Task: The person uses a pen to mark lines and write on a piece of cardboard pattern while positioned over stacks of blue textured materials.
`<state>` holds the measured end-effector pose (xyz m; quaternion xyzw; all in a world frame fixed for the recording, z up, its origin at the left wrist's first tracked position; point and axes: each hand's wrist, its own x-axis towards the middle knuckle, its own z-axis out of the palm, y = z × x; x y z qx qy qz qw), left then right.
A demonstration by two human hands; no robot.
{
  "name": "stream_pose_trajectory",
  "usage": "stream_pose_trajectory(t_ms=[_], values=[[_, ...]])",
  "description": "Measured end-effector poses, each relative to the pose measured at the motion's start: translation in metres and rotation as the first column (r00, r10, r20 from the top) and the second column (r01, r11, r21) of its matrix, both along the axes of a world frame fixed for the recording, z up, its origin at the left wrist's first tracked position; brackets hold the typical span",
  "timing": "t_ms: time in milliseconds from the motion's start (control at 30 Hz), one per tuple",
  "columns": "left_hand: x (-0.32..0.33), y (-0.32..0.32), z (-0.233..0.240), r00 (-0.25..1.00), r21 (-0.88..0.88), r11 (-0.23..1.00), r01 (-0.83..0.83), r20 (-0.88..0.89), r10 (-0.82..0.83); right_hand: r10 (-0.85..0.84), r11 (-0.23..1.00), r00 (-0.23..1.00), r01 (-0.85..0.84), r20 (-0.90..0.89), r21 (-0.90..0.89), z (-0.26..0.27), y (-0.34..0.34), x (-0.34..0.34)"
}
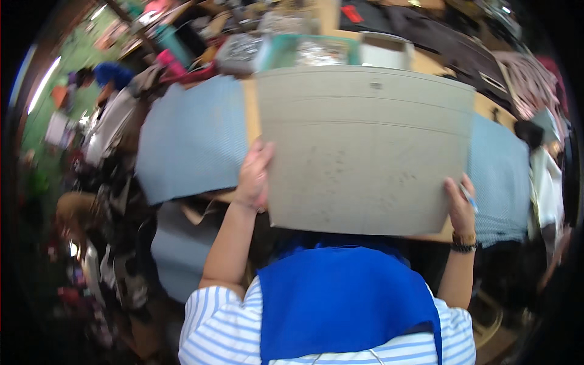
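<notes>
A large beige board point(365, 150), probably cardboard, is held up in front of me by both hands. Drawn or scored lines cross its upper part, a small slot sits near its top edge, and dark smudges mark its middle. My left hand point(256, 175) grips the board's left edge. At the lower right edge, my right hand point(460, 205) grips it too, with a slim white and blue pen-like tool point(469, 199) also in that hand. Textured light blue sheet material point(191, 141) shows on both sides of the board, which hides what lies behind it.
Beyond the board are a grey bin of small shiny pieces point(242, 49), a teal tray point(276, 52) and a white box point(388, 52). Dark sheet material point(442, 50) lies at the back right, beside pinkish strips point(529, 82). Another person point(112, 75) is at far left.
</notes>
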<state>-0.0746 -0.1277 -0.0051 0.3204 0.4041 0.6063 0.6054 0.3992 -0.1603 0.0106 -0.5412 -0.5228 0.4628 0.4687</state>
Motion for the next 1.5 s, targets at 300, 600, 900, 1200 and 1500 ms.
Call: stream_pose_trajectory(t_ms=[300,600,900,1200,1500], values=[[-0.145,0.003,-0.025,-0.455,-0.1,0.937,-0.334,-0.854,-0.253,-0.304,0.899,0.943,0.332,-0.139,0.285,0.007,0.001,0.065],[-0.132,0.023,-0.03,0.34,-0.239,0.963,-0.124,-0.922,-0.185,-0.364,0.835,0.842,0.485,-0.399,0.261,0.026,0.002,0.087],[-0.029,0.015,-0.048,-0.402,-0.256,0.918,0.303,-0.908,-0.121,-0.481,0.688,0.742,0.649,-0.467,0.324,0.047,0.0,0.094],[0.034,0.018,-0.063,-0.343,-0.158,0.923,0.35,-0.939,-0.031,-0.555,0.715,0.758,0.646,-0.343,0.268,0.028,-0.007,0.103],[-0.024,0.047,-0.077,-0.175,-0.081,0.973,0.214,-0.984,-0.043,-0.34,0.938,0.934,0.328,-0.113,-0.109,-0.051,0.018,0.014]])
